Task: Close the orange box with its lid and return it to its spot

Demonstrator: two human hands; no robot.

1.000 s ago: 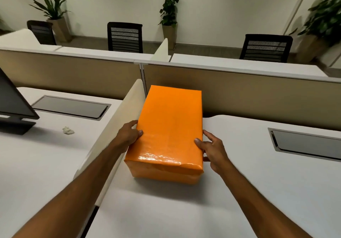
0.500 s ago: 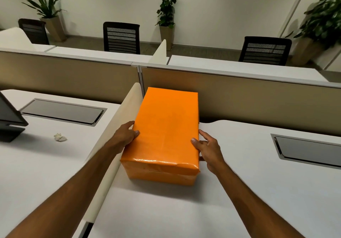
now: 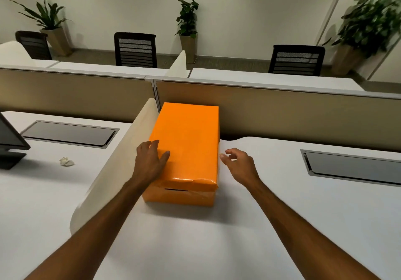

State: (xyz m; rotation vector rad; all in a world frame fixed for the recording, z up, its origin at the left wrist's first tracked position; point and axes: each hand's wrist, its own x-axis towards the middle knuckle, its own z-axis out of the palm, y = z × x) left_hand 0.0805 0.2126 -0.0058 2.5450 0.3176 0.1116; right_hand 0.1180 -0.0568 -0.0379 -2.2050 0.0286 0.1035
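The orange box (image 3: pixel 186 147) stands on the white desk (image 3: pixel 217 236) with its lid on, its far end against the beige partition and its left side along the cream divider. My left hand (image 3: pixel 150 162) lies flat on the lid's near-left corner, fingers spread. My right hand (image 3: pixel 238 164) hovers just off the box's right side, fingers loosely curled and apart, holding nothing and not touching the box.
A cream divider (image 3: pixel 112 171) separates this desk from the left one, which carries a crumpled paper ball (image 3: pixel 66 161), a monitor (image 3: pixel 10 145) and a cable hatch (image 3: pixel 69 133). Another hatch (image 3: pixel 351 164) sits at right. The beige partition (image 3: pixel 282 115) closes the back.
The box has been pushed back against the partition. My right hand has let go and pulled away from its side; my left hand has shifted from gripping the side to resting on the lid.
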